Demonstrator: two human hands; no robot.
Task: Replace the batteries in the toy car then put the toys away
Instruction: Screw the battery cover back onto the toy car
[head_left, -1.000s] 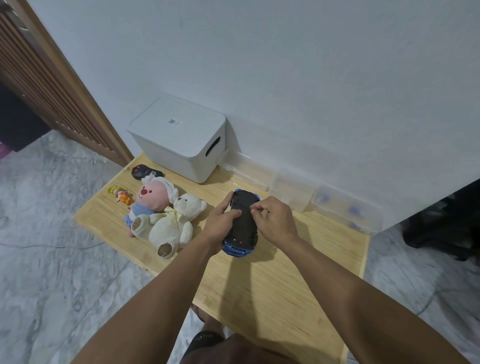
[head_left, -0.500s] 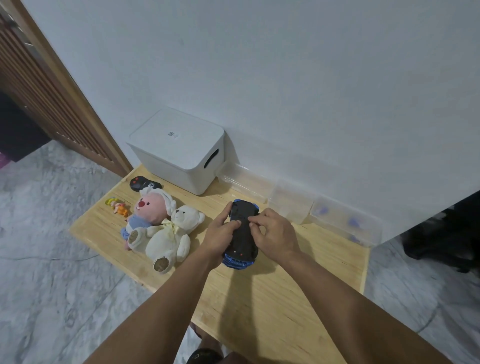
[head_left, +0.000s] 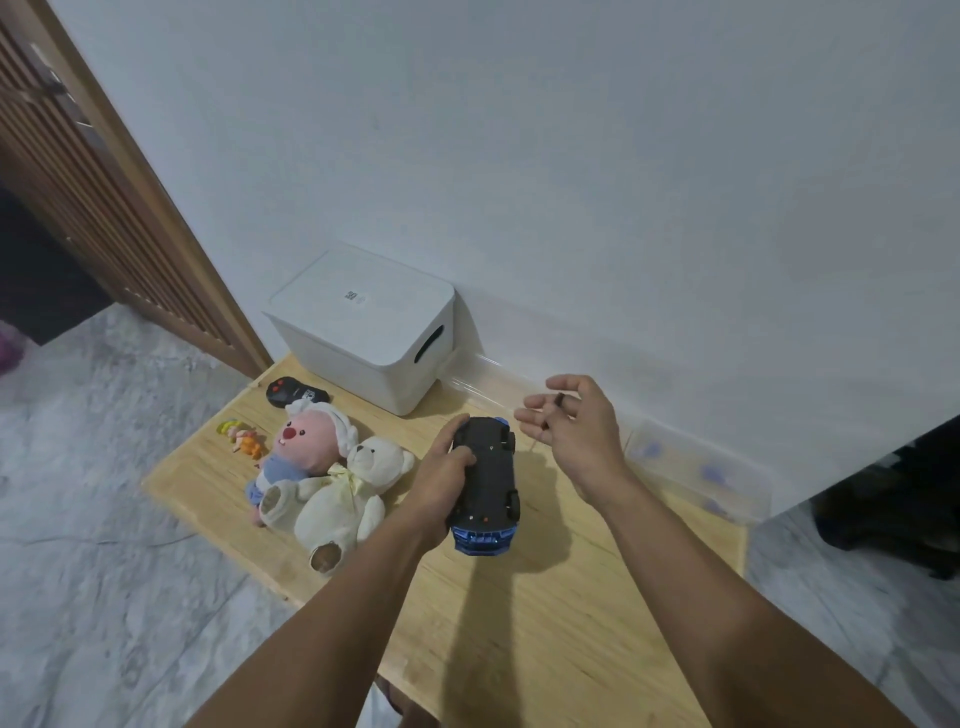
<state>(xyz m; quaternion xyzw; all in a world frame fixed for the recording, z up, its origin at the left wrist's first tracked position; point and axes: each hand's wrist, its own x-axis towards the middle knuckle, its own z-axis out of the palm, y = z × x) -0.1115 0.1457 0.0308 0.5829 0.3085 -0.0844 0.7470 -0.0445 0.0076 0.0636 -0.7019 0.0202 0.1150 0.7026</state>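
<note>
- The left hand (head_left: 441, 480) is gripping the toy car (head_left: 485, 486) along its left flank, fingers curled over the edge of the chassis and thumb lying on the dark underside.
- The toy car is being held upside down above the wooden table (head_left: 545, 649), black underbody and wheels facing up, blue bodywork showing at the end nearest the camera.
- The right hand (head_left: 574, 428) is hovering at the 2 o'clock side of the toy car, apart from it, fingers loosely spread and partly curled. A small dark piece (head_left: 560, 400) is showing between the fingers; what it is cannot be told.
- A white teddy bear (head_left: 345, 499) is lying at the 9 o'clock side of the toy car, just beside the left hand.
- A pink plush toy (head_left: 301, 449) is lying against the teddy bear, at its 10 o'clock side.
- A small orange and yellow figure (head_left: 244, 439) is resting on the table at the 9 o'clock side of the pink plush toy.
- A black remote control (head_left: 291, 392) is lying at the 12 o'clock side of the pink plush toy.
- A white lidded storage box (head_left: 363, 332) is standing at the far left corner of the table, against the wall.
- Clear plastic containers (head_left: 696, 470) are sitting along the wall at the 3 o'clock side of the right hand, small blue items inside.
</note>
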